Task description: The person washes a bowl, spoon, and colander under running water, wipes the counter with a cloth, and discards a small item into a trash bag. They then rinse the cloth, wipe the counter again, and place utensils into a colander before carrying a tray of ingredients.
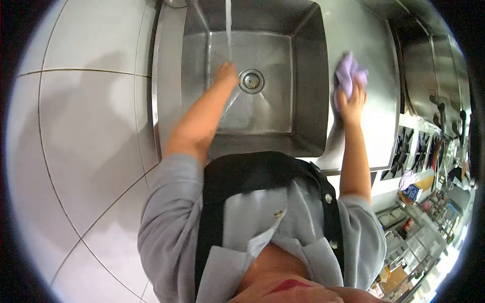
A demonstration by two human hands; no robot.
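My left hand (227, 74) is inside the metal sink (308, 101), in the path of a thin water stream (229, 30) falling from above. It is near the round drain (251, 81), and motion blur and the view from behind hide how its fingers are held. On the metal counter to the right of the sink, my right hand (354, 101) grips a crumpled lilac cloth (349, 70), pressing it against the surface. Part of the cloth is hidden under the fingers.
White wall tiles (91, 106) border the sink on the left. Right of the metal counter (376, 131) stand black stove grates (404, 146) and large metal vessels (429, 76). Farther off at the lower right, metal shelving (419, 247) carries assorted items.
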